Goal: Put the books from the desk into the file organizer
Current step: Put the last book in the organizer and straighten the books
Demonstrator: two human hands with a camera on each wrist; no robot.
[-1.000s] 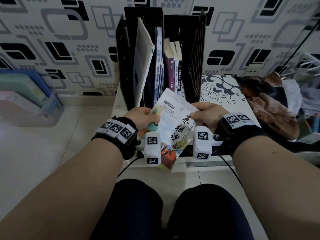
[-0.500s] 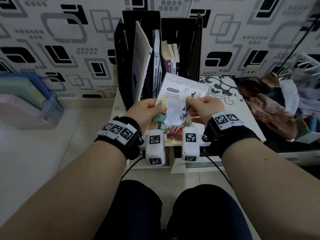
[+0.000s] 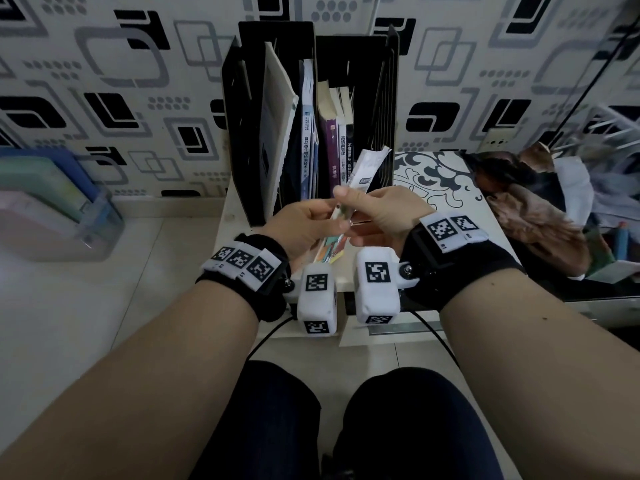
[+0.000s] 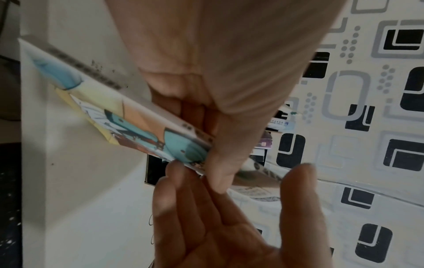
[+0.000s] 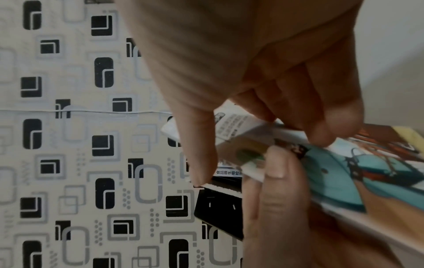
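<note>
Turning the illustrated book [image 3: 349,202] from flat to edge-on, both hands' [image 3: 304,223] pinching grip [image 3: 377,216] readies it for the file organizer [image 3: 277,39] just beyond.

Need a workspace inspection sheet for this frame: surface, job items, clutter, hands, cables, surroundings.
Surface: white desk, black floral print at right.
Job's things: illustrated book held edge-up before the black organizer, which already holds upright books.
Clutter: brown cloth on the desk's right edge.
Grippers: left hand and right hand both pinch the book.
Cables: black cable from the right wrist unit.
Surroundings: patterned wall, clear bin on tiled floor.
</note>
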